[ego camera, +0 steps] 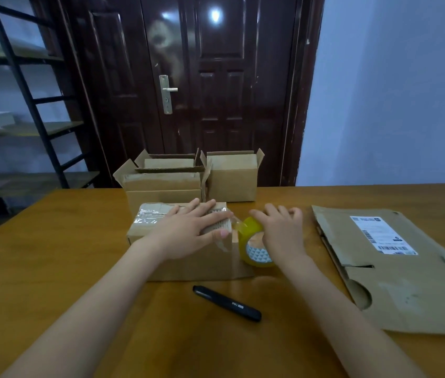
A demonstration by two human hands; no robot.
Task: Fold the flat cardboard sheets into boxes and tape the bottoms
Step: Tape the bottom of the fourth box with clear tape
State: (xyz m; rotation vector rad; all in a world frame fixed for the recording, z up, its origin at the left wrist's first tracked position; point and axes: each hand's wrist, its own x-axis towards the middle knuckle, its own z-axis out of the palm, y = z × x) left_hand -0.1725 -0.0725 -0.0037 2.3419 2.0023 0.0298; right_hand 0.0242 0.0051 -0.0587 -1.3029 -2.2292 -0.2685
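Currently, taping stage in hand: the box [188, 241] is lying bottom-up at the centre of the worktop [52, 255], with a clear strip of tape [150, 215] already glinting along its top seam

Left hand [188, 230]: fingers spread flat, pressing the strip down onto the box near its right end

Right hand [278, 230]: fingers curling round the tape roll [254, 246], which is sitting just beside the box's right edge with the film running from it to the seam

Finished stock: three folded boxes [166, 181] are standing at the far side, flaps open upward

Remaining stock: flat cardboard sheets [406, 282], the top one labelled, are lying at the right

Cutter: a black pen-shaped tool [226, 303] is lying near, in front of the box

Next move, as judged: the strip is wanting carrying down over the right edge and severing from the roll; the left hand is needing to hold the seam while the right fetches the black tool or tears
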